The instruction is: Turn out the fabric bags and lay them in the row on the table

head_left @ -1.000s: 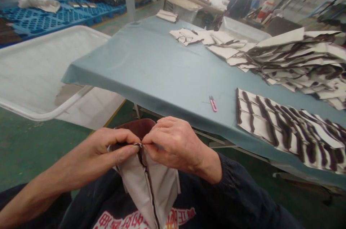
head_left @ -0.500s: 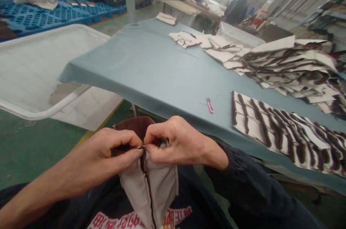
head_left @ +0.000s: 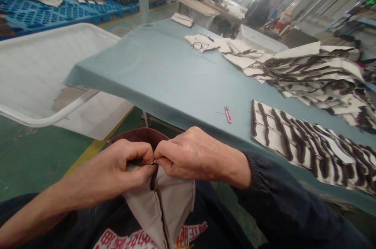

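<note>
A cream fabric piece (head_left: 176,198) with a dark seam down its middle hangs in front of my dark top. My left hand (head_left: 120,166) pinches its upper edge from the left, thumb and forefinger together. Right beside it, my right hand (head_left: 194,157) grips the same edge, fingers curled, the two hands' fingertips touching. A brown part (head_left: 141,134) of the piece shows behind my hands. What lies between my fingertips is hidden. Pink thread snips (head_left: 228,115) lie on the blue-green table (head_left: 164,73) beyond my right hand.
Striped cream and brown pieces (head_left: 296,139) lie in an overlapping row at the right, with a larger heap (head_left: 317,73) behind. Glasses (head_left: 201,44) rest on fabric at the back. A white tub (head_left: 67,41) stands left of the table. Another person (head_left: 258,10) is in the background.
The fingers of my right hand have curled in and its back has turned up. More of the brown part shows on the left, and the gap at the seam's top looks wider.
</note>
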The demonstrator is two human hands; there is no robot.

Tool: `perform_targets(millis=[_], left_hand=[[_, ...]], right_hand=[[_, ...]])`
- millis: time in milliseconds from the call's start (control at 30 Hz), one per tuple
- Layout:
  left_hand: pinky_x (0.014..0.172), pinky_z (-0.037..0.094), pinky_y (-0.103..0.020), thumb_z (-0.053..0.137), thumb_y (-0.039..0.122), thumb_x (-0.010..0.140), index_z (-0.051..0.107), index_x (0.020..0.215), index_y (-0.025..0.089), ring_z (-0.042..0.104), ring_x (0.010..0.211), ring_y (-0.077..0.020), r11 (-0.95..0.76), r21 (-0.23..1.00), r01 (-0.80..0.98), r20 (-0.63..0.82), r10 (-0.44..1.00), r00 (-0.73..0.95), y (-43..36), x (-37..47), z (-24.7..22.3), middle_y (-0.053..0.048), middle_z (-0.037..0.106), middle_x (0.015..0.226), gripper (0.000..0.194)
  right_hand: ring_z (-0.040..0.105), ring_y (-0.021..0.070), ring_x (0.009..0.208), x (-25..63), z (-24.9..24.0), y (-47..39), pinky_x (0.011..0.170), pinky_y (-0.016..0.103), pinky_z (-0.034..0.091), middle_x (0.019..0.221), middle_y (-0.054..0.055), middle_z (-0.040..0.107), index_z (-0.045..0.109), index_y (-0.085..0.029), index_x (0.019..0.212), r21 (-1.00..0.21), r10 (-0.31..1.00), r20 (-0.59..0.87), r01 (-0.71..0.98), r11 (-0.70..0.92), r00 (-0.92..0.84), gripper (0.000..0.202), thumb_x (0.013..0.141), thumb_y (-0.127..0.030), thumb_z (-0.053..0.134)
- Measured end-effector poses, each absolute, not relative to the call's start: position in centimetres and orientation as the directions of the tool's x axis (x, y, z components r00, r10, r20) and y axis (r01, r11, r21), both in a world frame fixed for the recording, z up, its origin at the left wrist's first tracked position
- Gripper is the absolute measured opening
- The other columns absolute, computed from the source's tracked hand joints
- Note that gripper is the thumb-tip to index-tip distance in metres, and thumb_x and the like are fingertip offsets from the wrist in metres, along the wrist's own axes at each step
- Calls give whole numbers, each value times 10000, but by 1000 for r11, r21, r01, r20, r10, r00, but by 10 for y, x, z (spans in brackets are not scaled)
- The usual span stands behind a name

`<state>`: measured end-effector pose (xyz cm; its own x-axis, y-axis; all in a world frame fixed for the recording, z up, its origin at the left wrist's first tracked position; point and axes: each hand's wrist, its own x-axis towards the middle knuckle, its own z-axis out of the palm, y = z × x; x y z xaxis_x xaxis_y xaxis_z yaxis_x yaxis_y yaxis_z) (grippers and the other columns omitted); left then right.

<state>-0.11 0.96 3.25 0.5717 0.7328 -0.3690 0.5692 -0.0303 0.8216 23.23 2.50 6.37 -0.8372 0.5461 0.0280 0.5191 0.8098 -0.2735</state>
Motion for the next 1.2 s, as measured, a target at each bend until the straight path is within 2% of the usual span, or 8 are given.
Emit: perform_targets(millis=[233,367,467,533,667,833,1000,1200], left_hand=[[583,355,-269,487,326,784,590,691,213,523,616,-142,-260,763,592,-169,803,571,10,10,30,4,609,657,179],[619,420,-256,491,337,839,643,745,206,602,678,-163,-217,833,510,-137,811,569,20,8,28,0,658,721,221],[610,437,-251,557,468,902,584,716,218,567,689,-167,-113,894,434,-164,819,550,33,-2,24,9,597,722,313],[548,360,-243,589,543,906,547,686,229,452,618,-141,-80,894,440,-185,830,526,39,-9,24,40,479,658,386],[518,301,-232,588,554,930,536,670,228,373,587,-118,-102,880,464,-173,841,512,40,-17,28,59,412,640,420],[523,298,-226,588,529,947,507,650,227,379,589,-114,-153,870,469,-100,876,471,42,-22,35,61,400,641,432],[541,298,-228,642,559,931,610,697,201,384,606,-115,-75,893,444,-231,770,594,61,-24,42,56,436,650,429],[544,269,-214,673,455,846,617,669,196,380,602,-99,-45,901,431,-268,723,636,74,-14,54,58,444,629,319]], right_hand=[[684,188,664,226,62,27,546,369,225,832,65,818,665,-172,1073,-175,513,-64,516,839,-856,116,1138,-168,569],[761,194,809,228,58,34,641,328,405,979,66,858,682,-187,1127,-429,662,-46,613,664,-748,107,1155,-271,621],[792,211,1000,230,49,42,876,343,567,1133,76,854,679,-201,1211,-664,719,7,534,523,-694,145,1112,-305,698],[784,232,1098,230,40,49,982,388,592,1216,95,838,687,-203,1230,-737,726,30,476,481,-687,189,1068,-287,734],[759,224,1055,224,26,59,961,399,607,1206,88,824,709,-197,1220,-819,728,64,380,429,-683,229,992,-205,727],[738,247,1146,216,18,61,983,426,595,1256,106,808,708,-191,1233,-863,763,167,282,420,-624,250,989,-244,702],[710,266,1180,216,12,65,1058,480,569,1282,117,807,711,-202,1218,-848,732,145,298,438,-665,263,996,-342,699],[655,276,1056,220,14,74,1022,480,546,1054,94,764,664,-226,994,-751,674,305,265,605,-673,179,937,-393,633]])
